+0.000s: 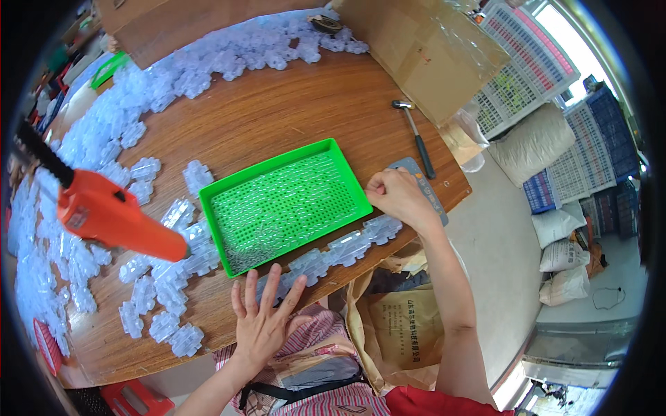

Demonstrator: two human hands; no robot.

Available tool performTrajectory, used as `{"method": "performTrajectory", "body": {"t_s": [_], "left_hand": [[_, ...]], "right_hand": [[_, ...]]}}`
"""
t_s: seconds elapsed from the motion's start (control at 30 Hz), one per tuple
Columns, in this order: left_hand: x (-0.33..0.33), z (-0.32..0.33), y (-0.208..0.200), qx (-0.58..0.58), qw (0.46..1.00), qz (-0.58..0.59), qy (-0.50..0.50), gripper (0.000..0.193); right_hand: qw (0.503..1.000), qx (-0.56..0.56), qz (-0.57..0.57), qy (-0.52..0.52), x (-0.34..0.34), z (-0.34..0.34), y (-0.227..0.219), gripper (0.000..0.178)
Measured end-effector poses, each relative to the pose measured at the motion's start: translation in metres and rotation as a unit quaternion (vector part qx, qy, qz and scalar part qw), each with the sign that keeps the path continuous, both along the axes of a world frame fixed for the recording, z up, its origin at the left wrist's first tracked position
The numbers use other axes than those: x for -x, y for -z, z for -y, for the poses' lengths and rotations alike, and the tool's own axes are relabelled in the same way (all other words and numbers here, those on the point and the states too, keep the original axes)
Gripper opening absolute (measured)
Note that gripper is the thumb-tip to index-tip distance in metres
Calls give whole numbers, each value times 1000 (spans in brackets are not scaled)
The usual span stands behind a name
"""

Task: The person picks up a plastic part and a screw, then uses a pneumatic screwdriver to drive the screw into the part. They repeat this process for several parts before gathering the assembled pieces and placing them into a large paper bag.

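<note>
A green tray (281,161) lies tilted on the wooden table, its perforated bottom covered with rows of small shiny metal pieces, heaped loosely at the near left corner. My left hand (262,322) is open, fingers spread, by the tray's near left corner and over the end of a row of clear plastic parts (349,247) along the table edge. At the tray's right corner, my right hand (401,197) has its fingers curled together; what they hold, if anything, is hidden. Partly behind that hand lies a flat grey device (424,186) with buttons.
An orange power screwdriver (125,218) hangs over the left side. Many clear plastic parts (166,284) spread across the left and far table. A hammer (416,139) lies at the right, near a cardboard box (423,59). A brown paper sack (402,326) stands below the near edge.
</note>
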State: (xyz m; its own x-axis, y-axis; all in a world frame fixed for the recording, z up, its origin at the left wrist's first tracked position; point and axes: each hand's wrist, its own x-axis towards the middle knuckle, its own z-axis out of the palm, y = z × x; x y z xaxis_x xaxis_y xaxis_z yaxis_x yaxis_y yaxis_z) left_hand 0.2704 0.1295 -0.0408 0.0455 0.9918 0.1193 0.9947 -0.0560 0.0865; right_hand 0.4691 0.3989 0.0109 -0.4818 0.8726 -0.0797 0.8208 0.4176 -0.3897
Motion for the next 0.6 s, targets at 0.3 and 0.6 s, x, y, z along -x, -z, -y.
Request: {"method": "performTrajectory", "body": {"t_s": [0.3, 0.6], "left_hand": [[7, 18, 2, -141, 986, 84, 3, 68], [104, 97, -73, -102, 925, 174, -321, 48]], "right_hand": [[971, -228, 64, -21, 3, 4, 12, 15], [974, -207, -71, 53, 2, 30, -34, 21]]}}
